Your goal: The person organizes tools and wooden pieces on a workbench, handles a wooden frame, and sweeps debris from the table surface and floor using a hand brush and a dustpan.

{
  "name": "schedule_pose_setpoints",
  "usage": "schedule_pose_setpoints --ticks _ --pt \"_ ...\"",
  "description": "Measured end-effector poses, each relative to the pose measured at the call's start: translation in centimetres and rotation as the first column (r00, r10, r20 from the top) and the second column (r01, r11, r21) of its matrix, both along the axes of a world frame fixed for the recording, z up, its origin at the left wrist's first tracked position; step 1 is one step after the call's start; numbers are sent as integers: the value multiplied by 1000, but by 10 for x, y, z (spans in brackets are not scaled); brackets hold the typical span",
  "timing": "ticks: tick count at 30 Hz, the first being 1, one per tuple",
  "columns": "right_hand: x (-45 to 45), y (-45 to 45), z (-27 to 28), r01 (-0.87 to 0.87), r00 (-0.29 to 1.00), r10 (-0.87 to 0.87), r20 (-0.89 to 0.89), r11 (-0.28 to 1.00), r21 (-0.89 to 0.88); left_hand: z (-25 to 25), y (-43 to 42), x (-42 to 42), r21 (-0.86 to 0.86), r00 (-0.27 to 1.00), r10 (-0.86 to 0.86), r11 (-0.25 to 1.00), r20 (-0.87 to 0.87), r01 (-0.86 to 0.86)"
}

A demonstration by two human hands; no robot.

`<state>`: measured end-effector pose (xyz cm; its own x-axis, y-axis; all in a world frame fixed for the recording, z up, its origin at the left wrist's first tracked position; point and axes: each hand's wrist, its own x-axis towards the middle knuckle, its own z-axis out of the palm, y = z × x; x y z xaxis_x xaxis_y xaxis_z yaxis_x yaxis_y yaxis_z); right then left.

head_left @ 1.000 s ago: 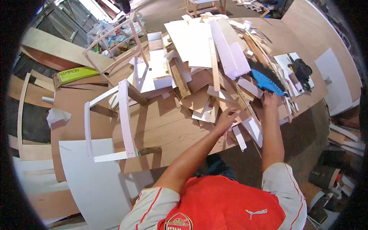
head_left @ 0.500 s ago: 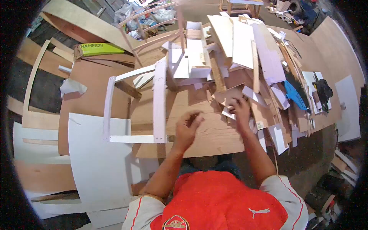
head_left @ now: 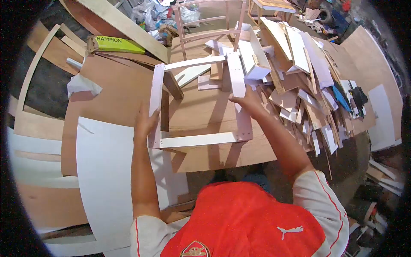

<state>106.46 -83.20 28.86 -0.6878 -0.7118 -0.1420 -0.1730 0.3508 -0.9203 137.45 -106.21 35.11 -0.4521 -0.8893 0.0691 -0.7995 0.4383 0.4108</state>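
Observation:
A wooden chair frame (head_left: 195,140) stands on the plywood-topped table (head_left: 201,159), its open square seat facing up and its slatted back (head_left: 209,20) on the far side. My left hand (head_left: 147,121) is wrapped round the left seat rail, thumb on the inner side. Over the right seat rail, my right hand (head_left: 248,103) grips with its thumb on top and its fingers hidden behind the rail. Legs show beneath the seat frame, resting on the tabletop.
Offcuts and white boards (head_left: 295,103) lie heaped to the right, with a blue-handled tool (head_left: 341,99) among them. A white panel (head_left: 105,158) and a brown sheet (head_left: 102,107) lie left. A lime-green CHAMPION box (head_left: 120,44) sits at the back left.
Both hands, apart from the chair frame before, now hold its side rails. The frame has shifted right and slightly away from me; my right hand has left the offcuts.

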Motion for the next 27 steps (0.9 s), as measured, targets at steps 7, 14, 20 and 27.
schedule_pose_setpoints --ticks 7,14,20,27 --pt "17 22 7 113 976 -105 -188 993 32 -55 -9 19 430 733 44 832 -679 349" --pt "-26 119 7 132 983 -123 -136 990 57 -61 93 0 498 840 83 835 -537 236" --pt "-49 177 22 133 986 -127 -111 990 52 -81 150 -27 534 858 -41 767 -511 355" --pt "-65 206 9 148 930 -39 -367 950 276 -36 186 -46 476 763 35 799 -645 366"
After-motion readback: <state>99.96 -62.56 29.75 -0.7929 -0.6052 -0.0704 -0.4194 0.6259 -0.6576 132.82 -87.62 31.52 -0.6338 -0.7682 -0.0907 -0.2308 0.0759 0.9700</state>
